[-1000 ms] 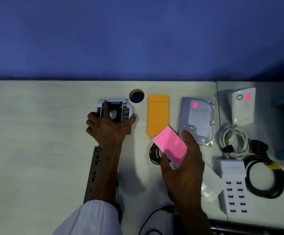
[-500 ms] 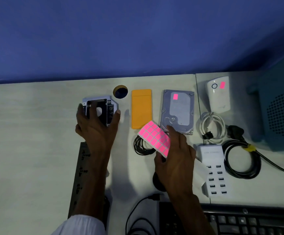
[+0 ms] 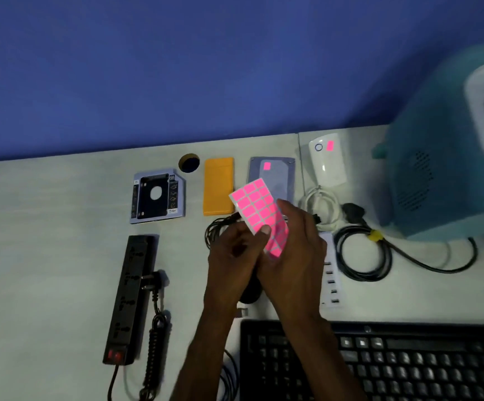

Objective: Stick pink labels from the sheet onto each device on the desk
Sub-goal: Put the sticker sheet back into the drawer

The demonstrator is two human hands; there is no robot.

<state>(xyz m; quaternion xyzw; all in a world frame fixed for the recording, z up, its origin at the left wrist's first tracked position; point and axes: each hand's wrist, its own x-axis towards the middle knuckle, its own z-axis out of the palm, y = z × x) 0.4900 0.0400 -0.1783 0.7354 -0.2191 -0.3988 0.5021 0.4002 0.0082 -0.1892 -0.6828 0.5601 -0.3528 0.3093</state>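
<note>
My right hand (image 3: 295, 250) holds the sheet of pink labels (image 3: 256, 206) upright over the desk's middle. My left hand (image 3: 235, 256) meets it, thumb pressed on the sheet's lower left edge. Behind the sheet lies a grey hard drive (image 3: 284, 175) with a pink label on it. A white adapter (image 3: 329, 163) at the back right also carries a pink label. The orange case (image 3: 218, 186) and the silver drive caddy (image 3: 157, 196) show no label. A white USB hub (image 3: 332, 273) is partly hidden by my right hand.
A black power strip (image 3: 132, 296) with a plug lies at the left. A black keyboard (image 3: 394, 360) fills the front right. Coiled black cable (image 3: 365, 250), a white cable (image 3: 322, 206) and a teal appliance (image 3: 443, 169) crowd the right. A round cable hole (image 3: 189, 162) sits at the back.
My left hand has let go of the drive caddy and come over to the label sheet. The view has tilted down, showing the power strip and keyboard.
</note>
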